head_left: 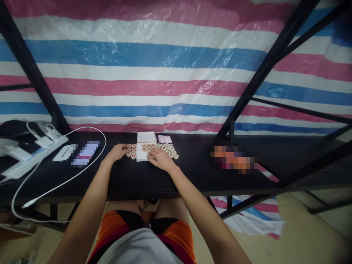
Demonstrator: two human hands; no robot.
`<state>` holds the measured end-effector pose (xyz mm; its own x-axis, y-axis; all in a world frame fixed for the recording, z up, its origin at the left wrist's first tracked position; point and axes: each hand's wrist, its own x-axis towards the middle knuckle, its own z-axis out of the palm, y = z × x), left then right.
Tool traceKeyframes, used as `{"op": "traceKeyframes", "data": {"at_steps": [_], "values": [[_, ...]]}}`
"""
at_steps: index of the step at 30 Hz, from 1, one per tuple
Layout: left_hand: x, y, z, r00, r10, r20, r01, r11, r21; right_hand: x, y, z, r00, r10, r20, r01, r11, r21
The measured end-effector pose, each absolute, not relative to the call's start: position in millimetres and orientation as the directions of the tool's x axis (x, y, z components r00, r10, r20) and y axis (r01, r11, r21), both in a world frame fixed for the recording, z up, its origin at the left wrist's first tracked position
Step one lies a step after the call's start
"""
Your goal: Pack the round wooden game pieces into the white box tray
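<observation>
Xiangqi pieces (168, 149) flank the white box (141, 157), at the left hand's (118, 151) fingertips and just beyond the right hand (161, 160); whether either hand pinches one cannot be told.

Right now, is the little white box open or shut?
Open. Round game pieces show inside the white box, and what looks like its lid lies flat just behind it.

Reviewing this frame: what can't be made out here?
Head view:
Round game pieces: markings too small to read.
Right hand: covers whatever its fingers touch on the white box.
Left hand: grip on pieces unclear, too small.
Left patch and right patch on the black table: pixelated.
</observation>
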<state>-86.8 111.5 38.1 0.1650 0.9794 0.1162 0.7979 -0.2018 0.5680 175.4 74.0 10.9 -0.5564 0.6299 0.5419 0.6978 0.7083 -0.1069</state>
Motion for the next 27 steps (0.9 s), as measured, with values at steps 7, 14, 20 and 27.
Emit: {"op": "traceKeyframes", "data": {"at_steps": [7, 14, 20, 27], "values": [[-59.3, 103.5, 39.7, 0.289, 0.894, 0.342, 0.759, -0.432, 0.487, 176.2, 73.4, 12.2, -0.520, 0.650, 0.555, 0.726, 0.678, -0.114], [-30.6, 99.1, 29.9, 0.496, 0.797, 0.346, 0.708, -0.601, 0.371, 175.0, 73.0, 12.3, -0.552, 0.668, 0.499, 0.738, 0.670, -0.081], [-25.2, 93.9, 30.5, 0.528, 0.778, 0.340, 0.724, -0.622, 0.299, 174.3, 70.3, 15.5, -0.546, 0.666, 0.509, 0.747, 0.661, -0.064], [-25.5, 94.8, 29.4, 0.531, 0.775, 0.343, 0.719, -0.626, 0.302, 174.3, 70.7, 15.2, -0.555, 0.664, 0.501, 0.748, 0.661, -0.049]]}}
